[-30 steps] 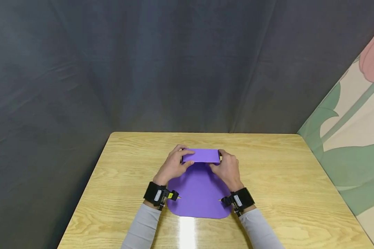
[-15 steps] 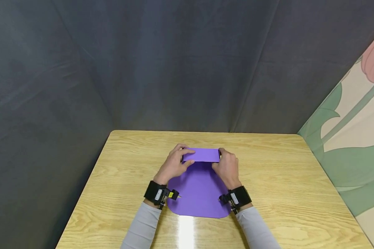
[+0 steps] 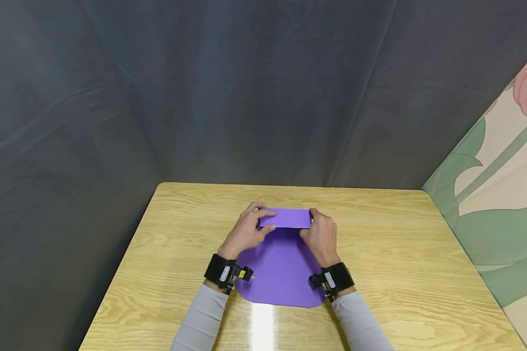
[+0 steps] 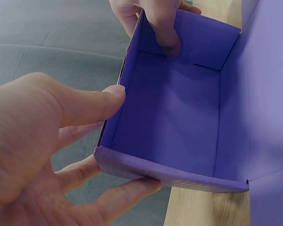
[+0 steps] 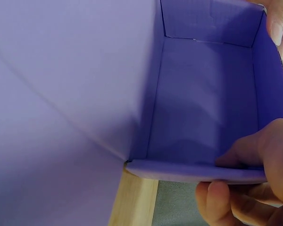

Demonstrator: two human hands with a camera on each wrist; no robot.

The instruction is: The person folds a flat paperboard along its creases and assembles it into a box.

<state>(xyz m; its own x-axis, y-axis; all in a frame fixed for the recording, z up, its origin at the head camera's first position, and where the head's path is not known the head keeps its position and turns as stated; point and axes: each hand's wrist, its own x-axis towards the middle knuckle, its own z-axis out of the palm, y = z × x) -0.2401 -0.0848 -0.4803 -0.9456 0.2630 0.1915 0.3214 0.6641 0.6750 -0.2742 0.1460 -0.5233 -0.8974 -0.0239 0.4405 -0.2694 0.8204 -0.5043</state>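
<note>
A purple cardboard box [image 3: 285,218] stands tipped up on the table, its open side turned toward me. Its wide, round-cornered lid flap [image 3: 281,278] stretches from it toward my body. My left hand [image 3: 243,233] grips the box's left corner, thumb on the rim and fingers along the outside. At the opposite end wall, my right hand [image 3: 321,239] pinches the cardboard; in the right wrist view its thumb [image 5: 245,149] is inside and the fingers are outside. Only bare purple walls and floor [image 4: 174,113] show inside the box. Part of the right fingers is hidden behind the wall.
Both hands work over a light wood table [image 3: 399,273]. A dark grey curtain [image 3: 263,97] hangs beyond its far edge. To the right is a cloth with a tulip print [image 3: 500,209]. Each wrist wears a black camera band [image 3: 219,273].
My right thumb has drawn back a little toward the right end of the box, and the right wrist has shifted slightly left. The left hand keeps its grip; the box stays nearly in place.
</note>
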